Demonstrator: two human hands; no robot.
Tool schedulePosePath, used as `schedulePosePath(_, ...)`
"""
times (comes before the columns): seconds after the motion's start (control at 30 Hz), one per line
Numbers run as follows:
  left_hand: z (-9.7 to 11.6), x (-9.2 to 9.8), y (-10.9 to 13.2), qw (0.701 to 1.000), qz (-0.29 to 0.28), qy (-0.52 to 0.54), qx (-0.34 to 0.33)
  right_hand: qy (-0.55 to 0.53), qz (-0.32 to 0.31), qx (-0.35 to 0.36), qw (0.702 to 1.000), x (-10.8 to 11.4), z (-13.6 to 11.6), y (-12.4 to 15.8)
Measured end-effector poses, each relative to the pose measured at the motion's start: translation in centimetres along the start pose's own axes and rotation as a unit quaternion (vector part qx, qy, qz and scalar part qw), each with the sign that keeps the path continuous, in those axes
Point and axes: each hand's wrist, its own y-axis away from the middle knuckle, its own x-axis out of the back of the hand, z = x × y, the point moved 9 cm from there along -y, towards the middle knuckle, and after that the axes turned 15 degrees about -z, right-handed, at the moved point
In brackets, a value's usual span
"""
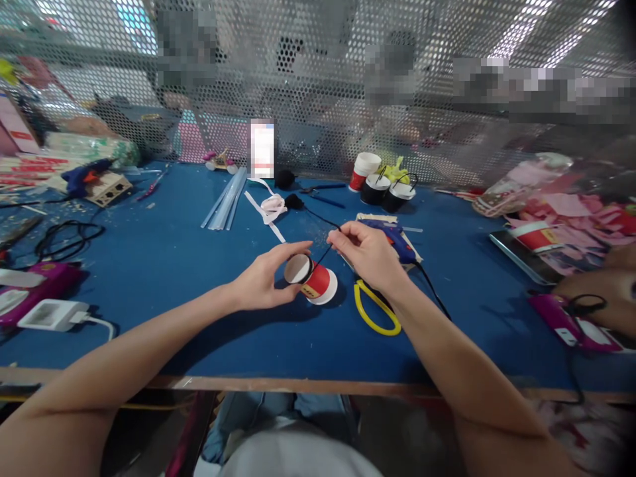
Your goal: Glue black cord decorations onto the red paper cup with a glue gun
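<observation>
A red and white paper cup [322, 283] lies tilted in front of me, a black band round its narrow end. My left hand [275, 277] grips that end between thumb and fingers. In my right hand [365, 250], thumb and forefinger pinch a thin black cord [322, 257]. One stretch of the cord runs down to the cup's band, another back to a black ball of cord [294, 201]. Yellow-handled scissors [376, 310] lie below my right wrist, and a blue glue gun [392, 240] rests partly hidden behind that hand.
Clear glue sticks [226, 202], a pale ribbon [272, 209] and pliers [322, 193] lie behind the cup. Further back stand a red and white cup [364, 172] and two black-wrapped cups [376, 190]. Purple power strips [44, 291] sit at the sides; another person's arm [603, 288] is at right.
</observation>
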Motion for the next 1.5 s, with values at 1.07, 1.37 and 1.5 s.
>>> schedulePosePath(1.07, -0.3, -1.3, -0.1, 0.995, -0.028, 0.086, -0.031, 0.057, -0.069, -0.031, 0.996, -3.8, 2.3, -1.3)
schedulePosePath(1.37, 0.2, -0.7, -0.3, 0.998, -0.064, -0.026, -0.009, 0.114, -0.032, -0.053, 0.992, -4.3, 2.9, -0.9)
schedulePosePath(1.5, -0.2, -0.8, -0.4, 0.999, -0.042, -0.008, 0.024, 0.146, -0.02, -0.069, 0.987, -4.2, 2.4, -0.6)
